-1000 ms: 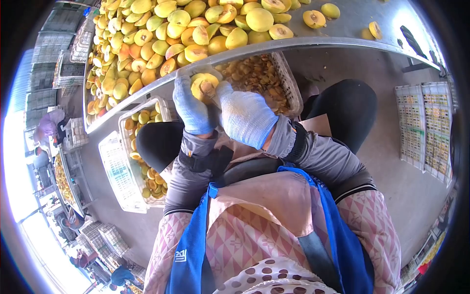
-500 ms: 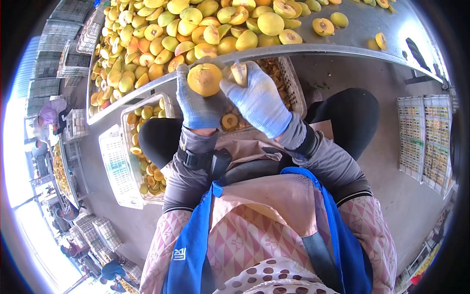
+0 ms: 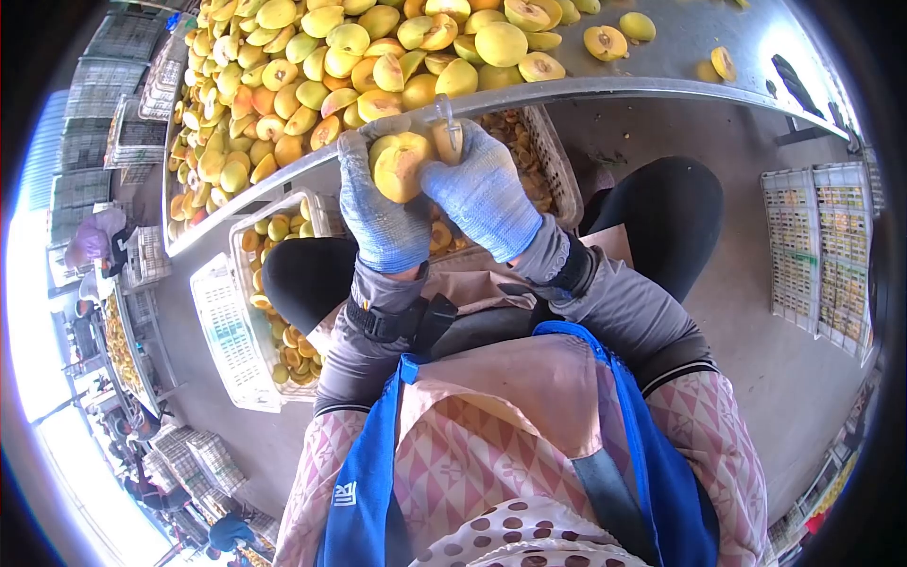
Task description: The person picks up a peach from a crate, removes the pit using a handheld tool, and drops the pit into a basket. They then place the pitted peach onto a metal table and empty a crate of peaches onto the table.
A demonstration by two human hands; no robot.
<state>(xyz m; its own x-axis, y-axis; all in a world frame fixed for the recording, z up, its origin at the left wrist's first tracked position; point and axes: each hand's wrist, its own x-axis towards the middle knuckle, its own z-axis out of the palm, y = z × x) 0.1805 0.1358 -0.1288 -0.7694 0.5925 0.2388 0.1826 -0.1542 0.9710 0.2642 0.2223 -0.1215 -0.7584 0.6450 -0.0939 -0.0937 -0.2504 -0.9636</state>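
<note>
Near the metal table's front edge, my left hand (image 3: pixel 385 213), in a blue-white glove, has its fingers wrapped round a yellow fruit half (image 3: pixel 401 166). Just right of it, my right hand (image 3: pixel 487 189), gloved the same way, grips a small tool with a wooden-looking handle (image 3: pixel 448 142); a curved clear or metallic part rises from its top. The right thumb touches the fruit's side. Past the hands, halved yellow-orange fruit (image 3: pixel 326 66) lies piled on the metal table (image 3: pixel 605 87).
Below the table edge are a crate of fruit halves (image 3: pixel 295 352) at left and a crate of darker pieces (image 3: pixel 565 180) behind my hands. Stacked crates (image 3: pixel 817 250) stand at right. Other people (image 3: pixel 94 236) sit at far left.
The fruit has turned in my left hand, now showing a different side with a groove. My right hand and the tool have shifted slightly left, and the tool is tilted differently.
</note>
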